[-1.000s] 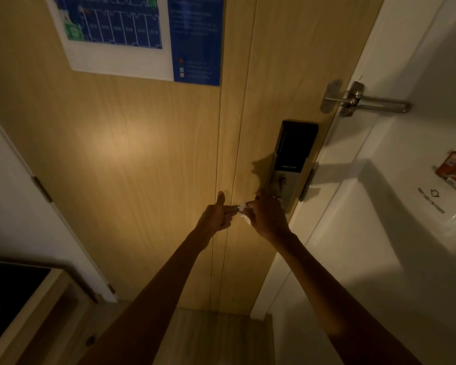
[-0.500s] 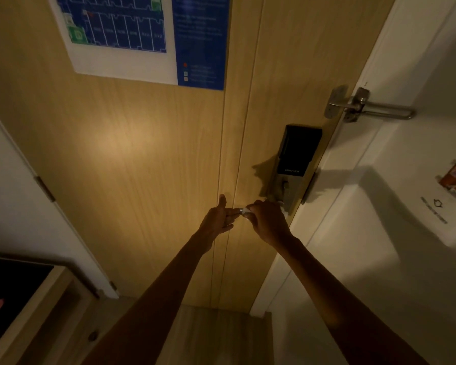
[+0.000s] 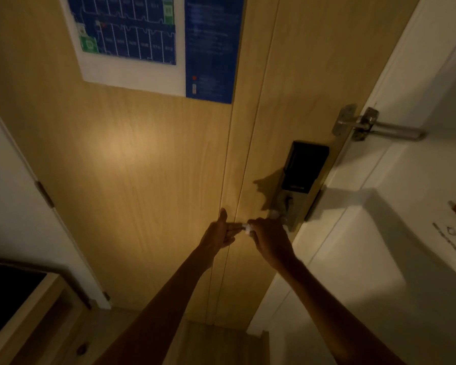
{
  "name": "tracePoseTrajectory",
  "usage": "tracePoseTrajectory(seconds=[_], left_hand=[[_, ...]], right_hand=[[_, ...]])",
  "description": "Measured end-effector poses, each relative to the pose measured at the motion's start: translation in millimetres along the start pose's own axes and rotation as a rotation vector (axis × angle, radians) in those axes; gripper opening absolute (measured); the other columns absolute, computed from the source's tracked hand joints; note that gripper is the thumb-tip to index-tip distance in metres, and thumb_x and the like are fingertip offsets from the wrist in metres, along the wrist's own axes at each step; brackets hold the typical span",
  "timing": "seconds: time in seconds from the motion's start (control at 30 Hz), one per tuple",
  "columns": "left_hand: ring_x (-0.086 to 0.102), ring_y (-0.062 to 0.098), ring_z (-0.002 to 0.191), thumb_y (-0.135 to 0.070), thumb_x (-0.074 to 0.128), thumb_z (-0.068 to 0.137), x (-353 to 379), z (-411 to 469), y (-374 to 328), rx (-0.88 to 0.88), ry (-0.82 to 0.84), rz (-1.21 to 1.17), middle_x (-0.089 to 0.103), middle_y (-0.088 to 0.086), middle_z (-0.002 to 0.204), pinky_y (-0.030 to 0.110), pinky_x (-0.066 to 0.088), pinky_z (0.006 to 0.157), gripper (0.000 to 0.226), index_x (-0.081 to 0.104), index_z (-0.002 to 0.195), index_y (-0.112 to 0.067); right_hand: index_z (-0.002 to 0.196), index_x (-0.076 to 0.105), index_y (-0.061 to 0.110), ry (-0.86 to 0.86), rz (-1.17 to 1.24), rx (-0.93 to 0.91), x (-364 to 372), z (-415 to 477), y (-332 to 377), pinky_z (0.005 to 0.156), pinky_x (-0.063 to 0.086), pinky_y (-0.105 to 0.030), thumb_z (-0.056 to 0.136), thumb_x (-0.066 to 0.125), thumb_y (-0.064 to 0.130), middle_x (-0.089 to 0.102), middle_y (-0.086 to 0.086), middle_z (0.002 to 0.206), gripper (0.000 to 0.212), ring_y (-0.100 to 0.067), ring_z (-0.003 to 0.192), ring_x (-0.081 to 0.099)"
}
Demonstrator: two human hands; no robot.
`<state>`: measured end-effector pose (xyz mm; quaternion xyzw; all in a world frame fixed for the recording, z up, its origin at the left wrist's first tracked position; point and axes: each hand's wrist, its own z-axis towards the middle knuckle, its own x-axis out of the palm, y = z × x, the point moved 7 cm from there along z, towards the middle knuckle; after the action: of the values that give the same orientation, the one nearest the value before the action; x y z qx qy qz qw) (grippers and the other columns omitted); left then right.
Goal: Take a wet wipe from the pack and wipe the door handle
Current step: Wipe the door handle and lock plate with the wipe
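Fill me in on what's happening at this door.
A person stands at a wooden door with both arms out. The right hand is closed over what seems to be the door handle below the black electronic lock, with a bit of white wet wipe showing at its fingertips. The left hand touches the wipe's end. The handle itself is hidden.

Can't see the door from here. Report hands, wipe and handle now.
Both hands at the handle: right hand closed over it, white wipe showing at its fingertips; left hand pinching the wipe's end. Handle mostly hidden below the lock panel. Nothing in the way.
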<state>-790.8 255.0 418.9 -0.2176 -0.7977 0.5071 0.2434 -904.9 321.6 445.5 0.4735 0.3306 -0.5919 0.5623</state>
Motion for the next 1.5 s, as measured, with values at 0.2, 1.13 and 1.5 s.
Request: tracePoseTrajectory(seconds=[0.2, 1.13, 1.5], left_hand=[[0.062, 0.019, 0.111, -0.055, 0.018, 0.098, 1.8, -0.8, -3.2, -0.018, 0.001, 0.048, 0.068, 0.016, 0.118, 0.033, 0.044, 0.104, 0.07, 0.071, 0.1, -0.009], [0.06, 0.015, 0.115, -0.043, 0.019, 0.102, 4.7, -7.7, -6.4, -0.005, -0.025, -0.018, 0.067, 0.013, 0.119, 0.031, 0.045, 0.103, 0.065, 0.065, 0.115, 0.0], [0.056, 0.018, 0.122, -0.047, 0.018, 0.101, 5.0, -10.1, -7.0, -0.035, -0.002, 0.026, 0.065, 0.013, 0.123, 0.037, 0.04, 0.11, 0.067, 0.065, 0.118, -0.002]], right_hand=[[0.104, 0.064, 0.016, 0.08, 0.081, -0.019, -1.0, 3.0, 0.6, 0.087, 0.051, -0.03, 0.094, 0.059, 0.021, 0.07, -0.001, 0.098, 0.012, -0.014, 0.095, 0.065], [0.111, 0.057, 0.013, 0.164, 0.102, 0.02, 8.5, 6.5, -4.7, 0.082, 0.051, -0.027, 0.096, 0.054, 0.02, 0.068, -0.004, 0.104, 0.017, -0.018, 0.1, 0.064], [0.122, 0.055, 0.014, 0.217, 0.248, 0.135, -1.0, 4.4, -11.3, 0.089, 0.049, -0.029, 0.091, 0.061, 0.029, 0.062, -0.004, 0.117, 0.035, -0.018, 0.11, 0.058]])
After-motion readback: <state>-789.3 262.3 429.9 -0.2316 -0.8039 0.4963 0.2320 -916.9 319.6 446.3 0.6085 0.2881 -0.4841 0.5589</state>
